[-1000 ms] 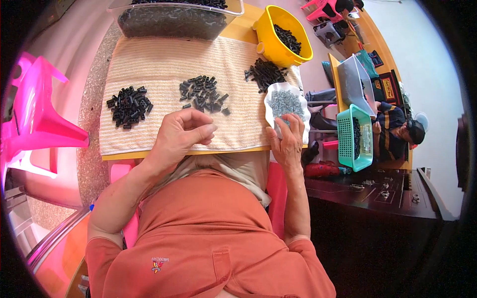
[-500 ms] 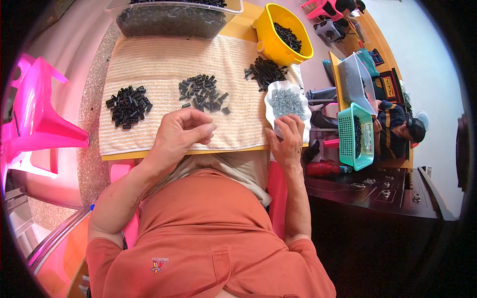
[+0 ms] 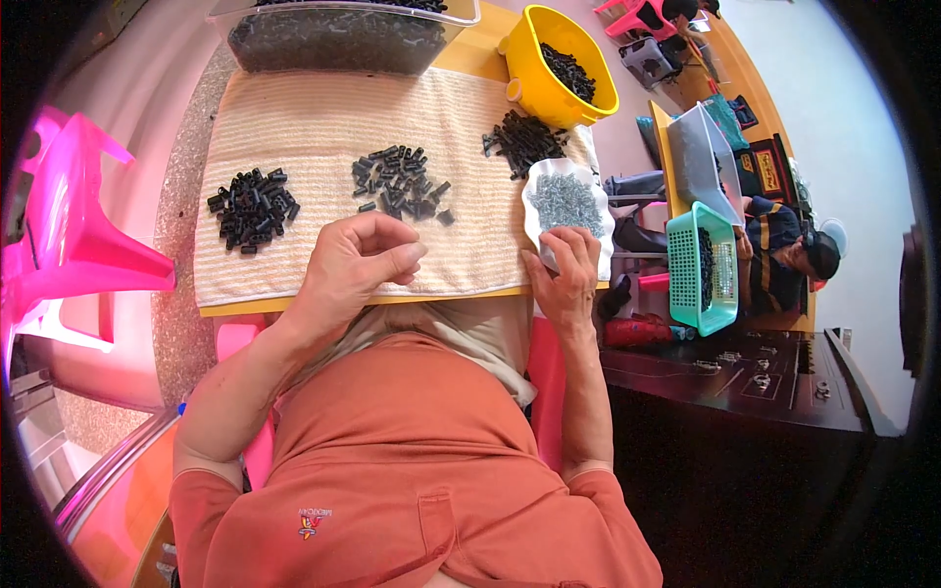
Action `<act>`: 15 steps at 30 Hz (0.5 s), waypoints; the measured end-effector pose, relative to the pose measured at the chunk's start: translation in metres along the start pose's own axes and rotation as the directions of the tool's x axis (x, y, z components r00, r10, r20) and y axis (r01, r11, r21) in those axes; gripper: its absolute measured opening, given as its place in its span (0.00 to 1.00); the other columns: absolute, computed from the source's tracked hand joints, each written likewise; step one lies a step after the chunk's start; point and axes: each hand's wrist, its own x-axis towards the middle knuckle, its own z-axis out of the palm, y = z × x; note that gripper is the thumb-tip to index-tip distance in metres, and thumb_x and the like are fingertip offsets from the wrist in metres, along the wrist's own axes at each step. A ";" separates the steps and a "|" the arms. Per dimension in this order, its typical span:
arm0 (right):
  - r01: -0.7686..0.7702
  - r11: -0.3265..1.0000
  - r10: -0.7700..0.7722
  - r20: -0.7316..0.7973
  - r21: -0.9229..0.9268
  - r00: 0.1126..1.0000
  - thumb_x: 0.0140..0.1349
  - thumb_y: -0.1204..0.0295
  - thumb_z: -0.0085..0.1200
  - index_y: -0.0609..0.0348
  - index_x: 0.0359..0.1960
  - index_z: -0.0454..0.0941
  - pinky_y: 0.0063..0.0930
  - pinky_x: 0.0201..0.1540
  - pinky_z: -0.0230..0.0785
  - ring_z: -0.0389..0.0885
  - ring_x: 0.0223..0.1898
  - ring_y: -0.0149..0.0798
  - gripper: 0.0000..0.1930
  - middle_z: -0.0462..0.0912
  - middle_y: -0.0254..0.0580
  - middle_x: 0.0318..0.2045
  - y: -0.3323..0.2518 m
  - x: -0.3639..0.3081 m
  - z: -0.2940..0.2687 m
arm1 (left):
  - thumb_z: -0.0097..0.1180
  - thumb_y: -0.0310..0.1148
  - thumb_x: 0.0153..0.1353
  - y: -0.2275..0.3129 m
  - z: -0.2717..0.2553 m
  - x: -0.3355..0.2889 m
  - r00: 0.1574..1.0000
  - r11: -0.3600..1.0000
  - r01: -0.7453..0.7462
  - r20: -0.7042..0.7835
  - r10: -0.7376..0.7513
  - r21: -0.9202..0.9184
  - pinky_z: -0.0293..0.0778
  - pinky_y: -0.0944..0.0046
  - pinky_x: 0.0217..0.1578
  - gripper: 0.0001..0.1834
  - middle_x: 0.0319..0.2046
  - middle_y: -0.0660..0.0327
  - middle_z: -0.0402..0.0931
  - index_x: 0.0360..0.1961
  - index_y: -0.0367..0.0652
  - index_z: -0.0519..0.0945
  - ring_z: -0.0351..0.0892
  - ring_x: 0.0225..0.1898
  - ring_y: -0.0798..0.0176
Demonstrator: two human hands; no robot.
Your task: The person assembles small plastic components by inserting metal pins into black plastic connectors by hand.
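Your left hand (image 3: 351, 263) curled inward, your right hand (image 3: 566, 281) bent over the white dish (image 3: 530, 213), any pinch unclear, its silvery pieces (image 3: 567, 201) suiting a light touch.

The left hand (image 3: 367, 259) curls, thumb near fingers, while the right hand (image 3: 566, 272) points forward, thumb apart.

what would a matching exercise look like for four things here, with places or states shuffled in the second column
Column one:
1. left hand
2. white dish
3. yellow tub
4. clear bin

Column two:
A. far right of the table
B. thumb close to fingers, over the striped cloth
C. far left of the table
D. at the right hand

Pairs: 1-B, 2-D, 3-A, 4-C
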 end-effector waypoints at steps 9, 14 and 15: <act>-0.014 1.000 0.015 0.031 -0.011 0.999 0.49 0.74 0.68 0.64 0.42 0.80 0.44 0.54 0.67 0.73 0.51 0.53 0.18 0.79 0.45 0.43 0.006 -0.003 0.002 | 0.64 0.28 0.61 0.000 0.001 0.000 1.000 1.000 0.003 -0.003 -0.003 0.004 0.77 0.72 0.34 0.07 0.29 0.63 0.81 0.38 0.37 0.81 0.78 0.30 0.74; -0.046 0.996 0.051 0.063 -0.076 0.997 0.50 0.72 0.68 0.65 0.45 0.79 0.44 0.56 0.65 0.70 0.54 0.54 0.21 0.76 0.47 0.46 -0.002 0.002 -0.004 | 0.64 0.27 0.61 -0.003 0.000 0.001 1.000 1.000 0.007 0.003 -0.007 -0.001 0.77 0.73 0.34 0.07 0.29 0.63 0.81 0.38 0.37 0.81 0.78 0.30 0.74; -0.048 0.995 0.055 0.082 -0.090 0.995 0.50 0.71 0.68 0.65 0.46 0.78 0.45 0.56 0.65 0.69 0.54 0.55 0.21 0.76 0.48 0.47 -0.001 0.001 -0.004 | 0.64 0.27 0.61 -0.004 0.000 0.001 1.000 1.000 0.006 0.006 -0.006 -0.002 0.77 0.72 0.34 0.07 0.29 0.63 0.81 0.38 0.37 0.81 0.78 0.30 0.74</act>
